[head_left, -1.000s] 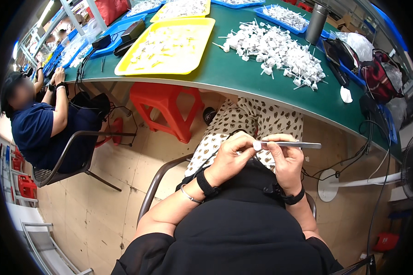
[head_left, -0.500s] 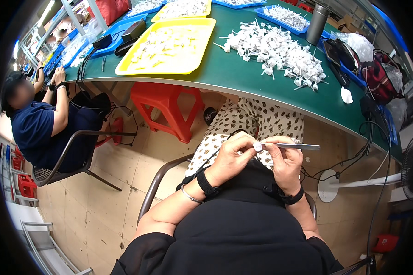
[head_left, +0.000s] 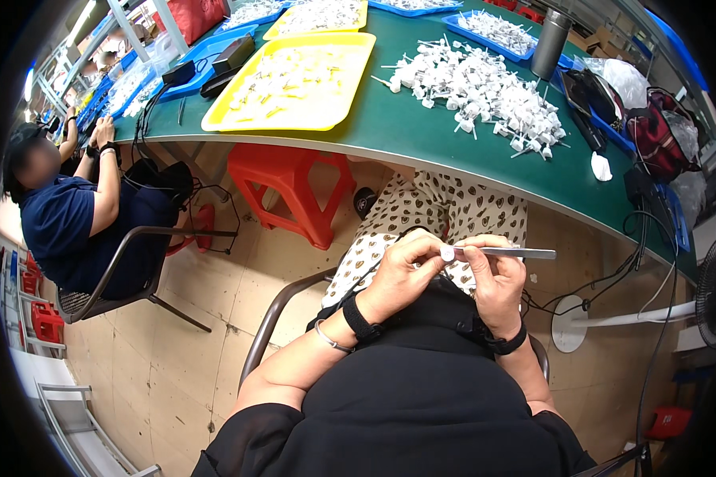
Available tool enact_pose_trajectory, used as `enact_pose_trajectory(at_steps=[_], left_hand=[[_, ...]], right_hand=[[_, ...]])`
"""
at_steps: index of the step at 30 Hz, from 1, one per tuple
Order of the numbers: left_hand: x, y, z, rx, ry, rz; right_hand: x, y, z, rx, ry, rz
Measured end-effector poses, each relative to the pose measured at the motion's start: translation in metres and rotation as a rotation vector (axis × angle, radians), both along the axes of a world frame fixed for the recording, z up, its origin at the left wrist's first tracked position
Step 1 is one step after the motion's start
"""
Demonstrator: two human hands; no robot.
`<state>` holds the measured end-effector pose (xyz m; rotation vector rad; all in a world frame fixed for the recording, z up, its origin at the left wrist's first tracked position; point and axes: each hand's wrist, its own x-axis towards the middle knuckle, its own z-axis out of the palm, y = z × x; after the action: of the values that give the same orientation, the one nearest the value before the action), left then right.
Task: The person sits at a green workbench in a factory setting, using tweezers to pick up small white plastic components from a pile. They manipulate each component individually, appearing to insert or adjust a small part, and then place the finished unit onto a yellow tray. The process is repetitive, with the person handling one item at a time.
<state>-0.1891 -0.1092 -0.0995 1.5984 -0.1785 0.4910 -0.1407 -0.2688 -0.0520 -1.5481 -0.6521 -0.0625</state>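
Above my lap, my left hand (head_left: 400, 277) pinches a small white plastic part (head_left: 447, 253) between thumb and fingertips. My right hand (head_left: 497, 288) grips metal tweezers (head_left: 529, 254), whose back end sticks out to the right. Their tips point left at the white part and are partly hidden by my fingers, so contact is hard to make out. On the green table (head_left: 390, 119) in front lies a loose heap of similar white parts (head_left: 473, 91) with thin stems.
A yellow tray (head_left: 348, 87) of small pieces sits left of the heap, with a blue tray (head_left: 493, 49) behind. A dark metal flask (head_left: 550, 44) stands at right. Below are a red stool (head_left: 282, 171) and cables. At left a co-worker (head_left: 75, 207) sits.
Both hands keep almost the same place and grip. Only a very slight shift of the whole view shows.
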Motion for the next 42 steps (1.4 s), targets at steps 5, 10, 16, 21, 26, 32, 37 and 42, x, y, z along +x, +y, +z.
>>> enact_pose_trajectory(at_steps=[5, 10, 16, 21, 26, 32, 37, 42], left_hand=[[0.0005, 0.0008, -0.0034, -0.012, 0.006, -0.020], [0.0008, 0.0014, -0.0034, -0.014, 0.016, -0.031], [0.0014, 0.0005, -0.0042, -0.030, -0.005, -0.023], [0.0007, 0.0013, -0.0023, -0.010, -0.004, -0.021], [0.0011, 0.0026, -0.0051, -0.010, 0.013, -0.030], [0.0010, 0.0031, -0.0065, 0.009, 0.020, -0.020], [0.0009, 0.0026, -0.0054, 0.017, 0.021, -0.013], [-0.0002, 0.0023, -0.0027, 0.016, 0.014, -0.010]], right_hand=[[-0.0001, -0.0003, 0.0021, 0.025, 0.055, 0.027], [-0.0003, -0.0003, 0.0016, 0.069, 0.075, 0.030], [0.0006, -0.0014, 0.0009, 0.007, -0.042, 0.034], [0.0012, -0.0015, 0.0015, -0.072, -0.118, 0.024], [0.0032, -0.0021, 0.0018, -0.098, -0.194, 0.039], [0.0039, -0.0024, 0.0002, -0.107, -0.230, 0.033], [0.0026, -0.0009, 0.0022, -0.103, -0.179, 0.019], [0.0011, -0.0011, -0.0007, -0.084, -0.104, -0.002]])
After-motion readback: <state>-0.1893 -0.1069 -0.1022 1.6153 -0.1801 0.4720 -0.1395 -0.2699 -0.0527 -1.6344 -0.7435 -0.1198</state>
